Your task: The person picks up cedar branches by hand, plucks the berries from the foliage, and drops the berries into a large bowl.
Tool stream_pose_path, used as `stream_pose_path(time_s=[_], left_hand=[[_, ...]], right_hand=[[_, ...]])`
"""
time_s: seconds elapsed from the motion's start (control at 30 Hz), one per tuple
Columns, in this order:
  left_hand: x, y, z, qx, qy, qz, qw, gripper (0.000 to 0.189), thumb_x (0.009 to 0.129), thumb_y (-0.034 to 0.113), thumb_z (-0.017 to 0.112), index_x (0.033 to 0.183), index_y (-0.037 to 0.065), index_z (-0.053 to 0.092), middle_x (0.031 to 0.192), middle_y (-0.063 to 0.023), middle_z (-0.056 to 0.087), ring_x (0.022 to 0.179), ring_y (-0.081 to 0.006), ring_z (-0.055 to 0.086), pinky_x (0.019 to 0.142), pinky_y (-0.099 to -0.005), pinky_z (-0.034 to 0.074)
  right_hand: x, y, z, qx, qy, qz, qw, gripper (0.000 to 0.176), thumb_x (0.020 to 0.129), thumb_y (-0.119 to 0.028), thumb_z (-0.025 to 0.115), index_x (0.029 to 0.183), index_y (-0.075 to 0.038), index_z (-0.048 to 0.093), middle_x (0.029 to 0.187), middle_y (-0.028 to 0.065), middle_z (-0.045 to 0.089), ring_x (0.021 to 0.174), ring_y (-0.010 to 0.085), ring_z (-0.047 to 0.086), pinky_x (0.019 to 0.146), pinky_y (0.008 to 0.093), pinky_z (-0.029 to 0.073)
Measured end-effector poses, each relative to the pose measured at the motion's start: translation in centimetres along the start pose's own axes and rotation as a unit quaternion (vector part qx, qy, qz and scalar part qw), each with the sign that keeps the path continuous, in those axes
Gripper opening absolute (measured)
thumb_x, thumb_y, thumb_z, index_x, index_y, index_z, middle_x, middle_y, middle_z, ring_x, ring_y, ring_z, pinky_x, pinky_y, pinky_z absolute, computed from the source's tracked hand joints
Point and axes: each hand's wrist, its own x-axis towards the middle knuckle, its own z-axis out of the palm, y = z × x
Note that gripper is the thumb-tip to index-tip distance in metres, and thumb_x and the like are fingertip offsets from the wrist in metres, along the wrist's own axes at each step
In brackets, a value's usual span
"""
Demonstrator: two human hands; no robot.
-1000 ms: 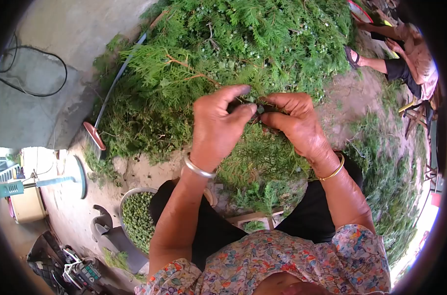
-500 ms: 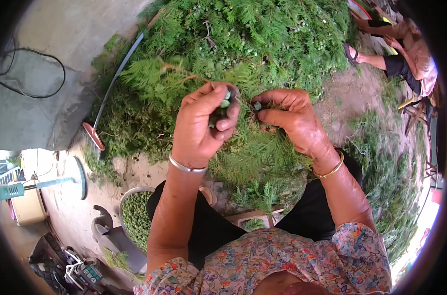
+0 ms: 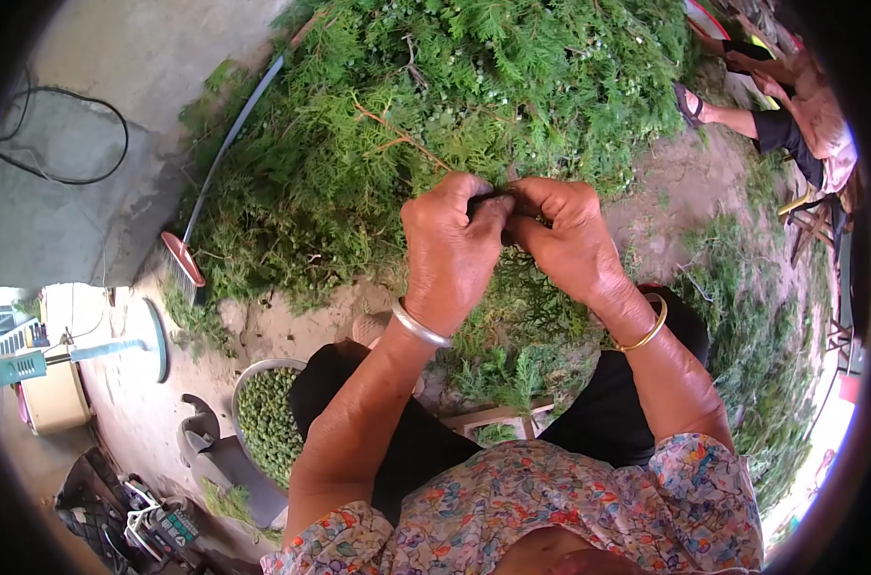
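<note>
My left hand (image 3: pixel 454 240), with a silver bangle at the wrist, is closed, its fingertips pressed against those of my right hand (image 3: pixel 568 235). Green cones showed in the left palm half a second ago; now the curled fingers hide them. The right hand, gold bangle on its wrist, is pinched shut, and I cannot tell what its fingers hold. Just beyond the left knuckles, an orange-brown twig (image 3: pixel 397 131) lies over the greenery. Both hands are above a large heap of green conifer branches (image 3: pixel 541 86) bearing small pale cones.
A round basin (image 3: pixel 266 365) full of green cones stands left of my knee. Farther left are a broom (image 3: pixel 183 259), a fan (image 3: pixel 148 340) and a dark bag (image 3: pixel 90 503). Another person (image 3: pixel 809 115) sits at upper right. Loose sprigs (image 3: pixel 742 326) cover the right-hand ground.
My left hand has moved right and turned over, meeting the right hand. The cones in its palm are now out of sight. The twig, blurred before, now appears sharp and slightly farther right.
</note>
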Motion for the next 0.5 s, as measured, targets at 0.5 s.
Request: stream_pose_path(time_s=[0.5], left_hand=[[1.3, 0.3, -3.5, -0.377, -0.105, -0.236, 0.890, 0.009, 0.079, 0.001, 0.056, 0.086, -0.003, 0.059, 0.070, -0.0087, 0.057, 0.053, -0.0091, 0.050, 0.038, -0.0197, 0.037]], right_hand=[[0.3, -0.7, -1.2, 0.289, -0.026, 0.141, 0.947, 0.022, 0.076, 0.003, 0.051, 0.096, 0.006, 0.062, 0.082, 0.0073, 0.065, 0.067, 0.0108, 0.059, 0.060, 0.0217, 0.047]])
